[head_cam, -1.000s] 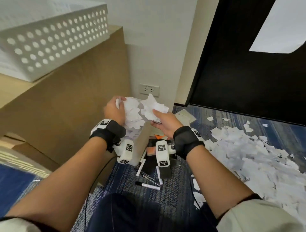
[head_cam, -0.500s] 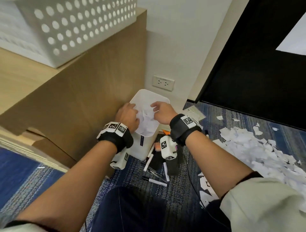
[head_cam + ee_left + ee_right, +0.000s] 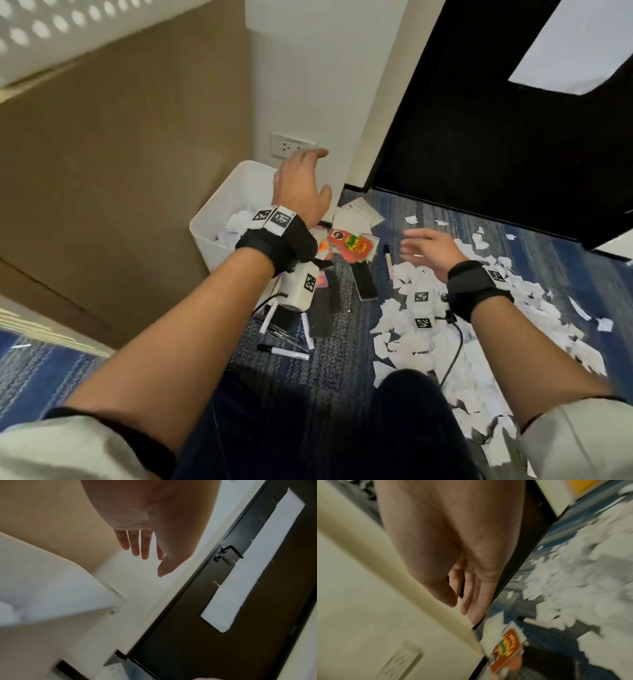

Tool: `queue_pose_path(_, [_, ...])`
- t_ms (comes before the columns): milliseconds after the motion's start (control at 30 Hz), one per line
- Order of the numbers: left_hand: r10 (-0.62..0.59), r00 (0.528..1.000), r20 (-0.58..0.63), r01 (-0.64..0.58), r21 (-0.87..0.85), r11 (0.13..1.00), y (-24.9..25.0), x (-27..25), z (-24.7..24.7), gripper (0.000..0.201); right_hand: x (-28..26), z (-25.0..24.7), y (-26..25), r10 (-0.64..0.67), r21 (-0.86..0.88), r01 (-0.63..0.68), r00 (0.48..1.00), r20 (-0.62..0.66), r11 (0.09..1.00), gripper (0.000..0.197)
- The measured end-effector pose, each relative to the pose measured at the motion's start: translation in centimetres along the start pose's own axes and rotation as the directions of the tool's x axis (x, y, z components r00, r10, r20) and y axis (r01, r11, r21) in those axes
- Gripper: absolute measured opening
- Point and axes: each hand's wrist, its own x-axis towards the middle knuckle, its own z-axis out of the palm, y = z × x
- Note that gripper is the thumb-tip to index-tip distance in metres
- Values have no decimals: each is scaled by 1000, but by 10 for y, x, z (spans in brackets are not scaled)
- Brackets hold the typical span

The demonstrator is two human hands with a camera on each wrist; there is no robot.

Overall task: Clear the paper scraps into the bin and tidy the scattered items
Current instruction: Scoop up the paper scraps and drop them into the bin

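A white bin [image 3: 209, 229] stands by the wall with paper scraps [image 3: 236, 222] inside it. My left hand [image 3: 301, 181] hovers over the bin's right rim, fingers straight and empty; the left wrist view shows its fingers [image 3: 139, 545] spread above the bin wall [image 3: 42, 588]. My right hand [image 3: 426, 245] floats open and empty over the near edge of a big pile of white scraps [image 3: 445, 329] on the blue carpet. In the blurred right wrist view, its fingers [image 3: 471, 601] are straight, with the scrap pile [image 3: 573, 574] to the right.
Between bin and pile lie colourful cards [image 3: 352, 242], black erasers [image 3: 364, 286], white markers [image 3: 284, 352] and notes [image 3: 358, 216]. A brown cabinet [image 3: 120, 188] stands left, a black door [image 3: 479, 154] at the back right, and a wall socket [image 3: 291, 145] behind the bin.
Both hands carried a bundle of scraps to the bin and let it go inside. The left hand has lifted above the rim. The right hand has swung right toward the floor pile.
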Motion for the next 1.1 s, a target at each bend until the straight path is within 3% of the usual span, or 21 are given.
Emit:
queue_pose_path(167, [35, 967, 254, -2, -128, 992, 57, -6, 96, 64, -4, -105, 65, 171, 48, -167, 977, -126, 985, 25])
queue_pose_path(300, [-34, 889, 456, 88, -99, 991, 80, -20, 181, 66, 1, -156, 125, 332, 54, -328, 932, -145, 943, 21])
queue_pose_path(467, [-41, 793, 607, 117, -86, 989, 79, -36, 279, 54, 15, -189, 208, 540, 51, -538, 838, -78, 842, 17])
queue_pose_path(533, [-64, 742, 667, 148, -70, 987, 79, -42, 311, 49, 19, -194, 239, 596, -64, -600, 800, -77, 797, 22])
queue_pose_path(633, [-145, 652, 744, 222, -4, 975, 78, -55, 355, 47, 22, -199, 290, 618, -380, -627, 769, -163, 680, 55])
queue_pose_path(733, [-175, 562, 808, 164, 99, 981, 74, -70, 386, 51, 23, -198, 327, 554, -696, -540, 797, -241, 474, 100])
queue_pose_path(800, [-157, 548, 821, 121, 108, 987, 74, -81, 407, 55, 28, -191, 344, 501, -798, -458, 834, -232, 392, 118])
queue_pose_path(867, [-96, 539, 837, 94, 54, 994, 76, -91, 427, 63, 31, -180, 350, 466, -754, -449, 858, -216, 479, 131])
queue_pose_path(933, [-47, 504, 862, 57, 21, 998, 80, -100, 447, 78, 32, -173, 354, 415, -726, -423, 886, -207, 542, 127])
queue_pose_path(1033, [-36, 400, 916, -17, 46, 999, 85, -109, 473, 101, 33, -172, 362, 370, -768, -369, 911, -185, 524, 103])
queue_pose_path(1100, [-22, 318, 948, -105, 58, 993, 87, -118, 487, 114, 33, -176, 369, 374, -712, -376, 912, -170, 593, 103])
